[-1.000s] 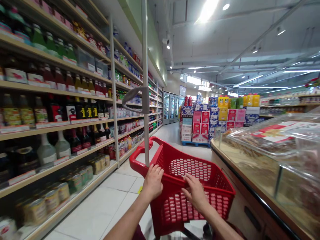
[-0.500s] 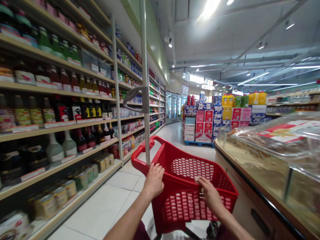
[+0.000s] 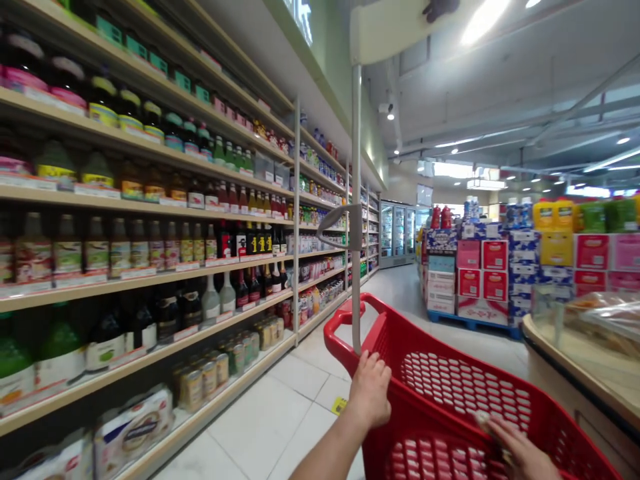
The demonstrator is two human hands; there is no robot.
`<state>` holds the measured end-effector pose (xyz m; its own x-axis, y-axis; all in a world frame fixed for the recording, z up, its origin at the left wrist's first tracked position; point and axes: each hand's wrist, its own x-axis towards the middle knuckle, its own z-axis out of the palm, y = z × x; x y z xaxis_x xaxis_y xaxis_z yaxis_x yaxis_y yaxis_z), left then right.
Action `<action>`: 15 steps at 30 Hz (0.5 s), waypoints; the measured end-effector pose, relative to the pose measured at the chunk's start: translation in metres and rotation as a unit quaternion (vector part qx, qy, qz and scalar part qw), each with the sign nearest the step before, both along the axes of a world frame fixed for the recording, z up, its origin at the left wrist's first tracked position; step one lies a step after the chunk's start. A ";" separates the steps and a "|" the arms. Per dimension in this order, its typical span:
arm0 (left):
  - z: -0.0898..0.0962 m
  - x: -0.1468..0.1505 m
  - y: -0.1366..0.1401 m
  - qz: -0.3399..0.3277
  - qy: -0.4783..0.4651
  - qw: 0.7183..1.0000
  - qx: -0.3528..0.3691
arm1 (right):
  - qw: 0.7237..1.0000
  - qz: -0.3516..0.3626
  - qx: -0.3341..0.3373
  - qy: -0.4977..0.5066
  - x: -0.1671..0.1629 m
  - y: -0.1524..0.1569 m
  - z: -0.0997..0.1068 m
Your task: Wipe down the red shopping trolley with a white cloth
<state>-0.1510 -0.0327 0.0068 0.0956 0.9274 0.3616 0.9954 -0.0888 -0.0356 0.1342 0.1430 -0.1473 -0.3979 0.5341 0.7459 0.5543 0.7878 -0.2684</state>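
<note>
- Head view, and the red cart [image 3: 430, 417] is close up, ahead and to the right, its near rim [image 3: 415, 395] facing the person.
- Left hand [image 3: 371, 390]: fingers folded over that rim, grasping it near the handle [image 3: 337, 337] and the grey pole [image 3: 356, 280].
- Right hand [image 3: 520, 447]: farther along the rim, low and blurred, fingers stretched; can't tell whether it's clasping or merely resting, nor whether anything sits beneath it.
- Handle lies ahead and left of both; the left is clearly nearer, with bottle shelves [image 3: 150, 270] beyond on that side.
- And the line of it: long axis slanting across, handle end up at the left and farther off, basket [image 3: 465, 380] dropping away lower right, pointing along toward the display counter [image 3: 575, 363].
</note>
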 end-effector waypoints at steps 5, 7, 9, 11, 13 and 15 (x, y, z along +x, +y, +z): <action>-0.001 -0.004 0.001 -0.021 0.011 1.000 0.007 | 0.997 -0.025 0.041 -0.053 0.013 -0.005 0.000; -0.003 -0.004 0.003 -0.022 0.004 0.999 0.025 | 0.994 -0.094 0.017 -0.050 0.057 0.005 -0.004; -0.006 -0.003 0.007 -0.020 -0.004 0.999 0.041 | 0.985 -0.165 -0.017 -0.041 0.077 0.002 0.001; -0.009 -0.002 0.010 -0.019 -0.008 0.999 0.050 | 0.981 -0.191 -0.033 -0.027 0.052 -0.016 0.017; -0.012 -0.002 0.013 -0.021 -0.006 0.998 0.055 | 0.991 -0.132 -0.018 -0.015 -0.007 -0.042 0.038; -0.013 -0.004 0.015 -0.027 0.001 0.998 0.055 | 0.999 -0.040 -0.003 -0.025 -0.068 -0.065 0.056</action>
